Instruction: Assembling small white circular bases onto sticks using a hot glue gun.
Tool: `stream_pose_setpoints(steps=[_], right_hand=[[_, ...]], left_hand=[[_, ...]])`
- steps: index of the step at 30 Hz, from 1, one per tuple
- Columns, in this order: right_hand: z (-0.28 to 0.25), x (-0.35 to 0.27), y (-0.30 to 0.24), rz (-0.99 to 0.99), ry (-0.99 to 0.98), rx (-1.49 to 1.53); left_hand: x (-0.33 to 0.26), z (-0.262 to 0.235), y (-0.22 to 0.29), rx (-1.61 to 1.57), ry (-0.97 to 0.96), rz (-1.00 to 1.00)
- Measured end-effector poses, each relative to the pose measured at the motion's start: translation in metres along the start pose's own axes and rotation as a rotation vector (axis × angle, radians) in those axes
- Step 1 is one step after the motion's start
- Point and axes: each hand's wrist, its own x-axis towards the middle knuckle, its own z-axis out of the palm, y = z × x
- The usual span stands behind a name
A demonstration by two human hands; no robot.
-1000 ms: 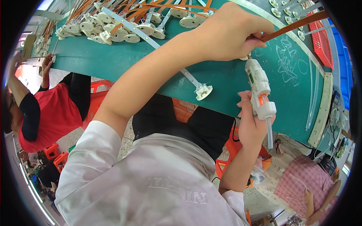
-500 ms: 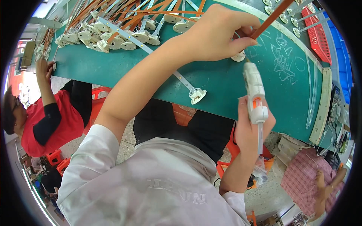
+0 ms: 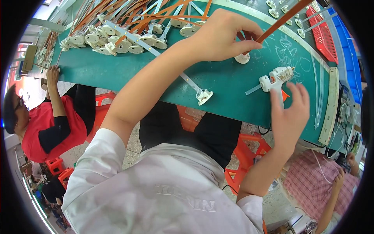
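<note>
My left hand [image 3: 224,37] reaches over the table and pinches a brown flat strip [image 3: 282,20] between thumb and fingers. Beneath those fingertips, a round white base [image 3: 242,58] stands on the green tabletop; where it joins the strip is hidden. A white hot glue gun [image 3: 276,79] lies on the table to the right, nozzle pointing right and a clear glue stick [image 3: 254,89] poking out of its back. Just on the near side of it, my right hand [image 3: 290,113] has its fingers spread, the thumb beside the gun's handle.
Many white round bases [image 3: 117,41] with strips pile up at the far left. A clear LED strip with a base [image 3: 204,96] lies under my left forearm. Clear glue sticks [image 3: 318,93] and a red basket [image 3: 324,37] are at the right. Co-workers sit on both sides.
The glue gun, earlier upright in my right hand, now lies on the table turned rightward. My right hand has let go and moved right. My left hand keeps the strip.
</note>
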Motion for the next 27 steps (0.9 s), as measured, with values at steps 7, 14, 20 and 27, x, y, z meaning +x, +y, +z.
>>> stream_pose_setpoints(steps=[7, 14, 20, 27], right_hand=[[0.028, 0.081, -0.023, -0.269, -0.245, 0.433], [0.036, 0.094, -0.028, -0.283, -0.417, 0.456], [0.04, 0.089, -0.02, -0.362, -0.329, 0.435], [0.049, 0.089, -0.023, -0.397, -0.34, 0.467]], left_hand=[[0.014, -0.015, 0.016, -0.048, -0.14, -0.087], [-0.001, -0.008, 0.02, 0.056, -0.117, -0.089], [-0.013, 0.022, 0.019, 0.454, -0.304, -0.211], [-0.005, 0.025, 0.001, 0.39, -0.335, -0.277]])
